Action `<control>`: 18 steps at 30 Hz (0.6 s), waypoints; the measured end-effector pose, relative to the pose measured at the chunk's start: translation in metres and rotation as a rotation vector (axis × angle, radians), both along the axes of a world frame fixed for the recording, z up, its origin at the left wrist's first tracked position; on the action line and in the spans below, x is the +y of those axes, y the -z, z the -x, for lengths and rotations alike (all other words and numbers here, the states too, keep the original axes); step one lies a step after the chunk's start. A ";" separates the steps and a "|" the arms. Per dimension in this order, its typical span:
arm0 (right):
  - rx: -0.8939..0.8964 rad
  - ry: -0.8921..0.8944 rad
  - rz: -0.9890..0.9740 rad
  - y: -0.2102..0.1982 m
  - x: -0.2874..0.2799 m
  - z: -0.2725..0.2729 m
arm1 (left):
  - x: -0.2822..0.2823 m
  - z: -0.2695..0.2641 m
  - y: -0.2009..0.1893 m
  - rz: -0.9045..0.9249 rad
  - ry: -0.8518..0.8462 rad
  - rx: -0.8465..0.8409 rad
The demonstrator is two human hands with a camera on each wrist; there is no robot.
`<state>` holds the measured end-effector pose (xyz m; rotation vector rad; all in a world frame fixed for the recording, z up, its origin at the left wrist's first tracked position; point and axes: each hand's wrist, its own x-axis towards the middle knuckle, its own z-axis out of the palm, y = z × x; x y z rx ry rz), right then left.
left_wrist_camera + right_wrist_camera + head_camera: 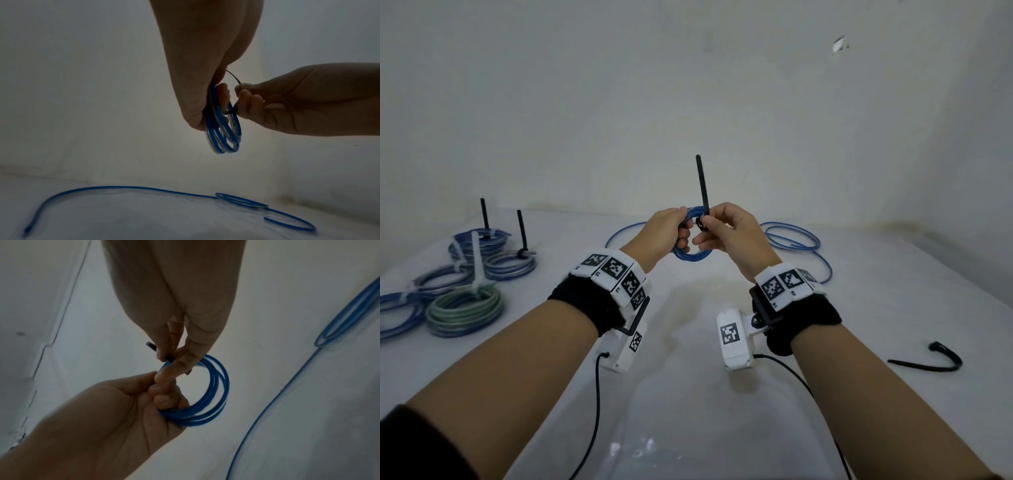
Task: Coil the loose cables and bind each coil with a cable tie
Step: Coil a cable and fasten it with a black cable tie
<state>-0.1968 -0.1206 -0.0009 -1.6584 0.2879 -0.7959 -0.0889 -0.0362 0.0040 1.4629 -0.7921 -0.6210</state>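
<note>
A small blue cable coil (692, 255) hangs above the middle of the table, gripped on its left side by my left hand (674, 229). The coil (223, 134) shows edge-on in the left wrist view and as a ring (216, 395) in the right wrist view. My right hand (717, 228) pinches a black cable tie (702, 185) at the coil's top. The tie's tail points straight up. Its lower part loops around the strands, partly hidden by my fingers. The black tie (151, 345) pokes out left of my right fingertips.
A loose blue cable (796, 240) lies on the table behind my hands, curling right. Several bound coils (465, 308) with ties sit at the left. A spare black cable tie (931, 363) lies at the right. A white wall stands close behind.
</note>
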 end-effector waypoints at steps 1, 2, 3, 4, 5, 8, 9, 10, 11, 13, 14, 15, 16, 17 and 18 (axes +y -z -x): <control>0.005 0.027 0.048 0.000 0.001 -0.004 | 0.003 -0.002 -0.001 0.002 -0.007 -0.002; 0.002 0.052 0.088 0.000 0.001 -0.007 | 0.005 -0.003 -0.002 0.002 -0.010 -0.006; -0.007 0.071 0.118 -0.001 0.002 -0.009 | 0.008 -0.005 -0.003 0.003 -0.009 -0.013; -0.021 0.083 0.134 -0.002 0.002 -0.010 | 0.010 -0.006 -0.003 0.002 -0.004 -0.023; -0.036 0.087 0.142 -0.003 0.002 -0.011 | 0.012 -0.006 -0.004 -0.001 0.005 -0.033; -0.045 0.108 0.212 -0.005 0.004 -0.013 | 0.017 -0.006 -0.006 -0.037 0.030 -0.091; -0.037 0.116 0.241 -0.005 0.003 -0.014 | 0.017 -0.006 -0.006 -0.053 0.039 -0.110; -0.029 0.119 0.263 -0.004 0.003 -0.015 | 0.018 -0.006 -0.006 -0.068 0.049 -0.125; -0.023 0.121 0.275 -0.004 0.002 -0.015 | 0.018 -0.006 -0.006 -0.077 0.060 -0.137; -0.020 0.124 0.274 -0.002 0.001 -0.015 | 0.018 -0.006 -0.005 -0.084 0.068 -0.159; -0.025 0.121 0.256 -0.002 0.001 -0.014 | 0.018 -0.006 -0.005 -0.084 0.062 -0.176; -0.032 0.115 0.225 -0.002 0.001 -0.013 | 0.018 -0.006 -0.004 -0.081 0.047 -0.201; -0.041 0.111 0.188 -0.002 0.002 -0.011 | 0.017 -0.005 -0.004 -0.078 0.028 -0.232; -0.056 0.110 0.147 -0.002 0.003 -0.011 | 0.016 -0.005 -0.003 -0.074 0.011 -0.264; -0.073 0.103 0.112 -0.003 0.003 -0.010 | 0.015 -0.005 -0.003 -0.070 -0.003 -0.290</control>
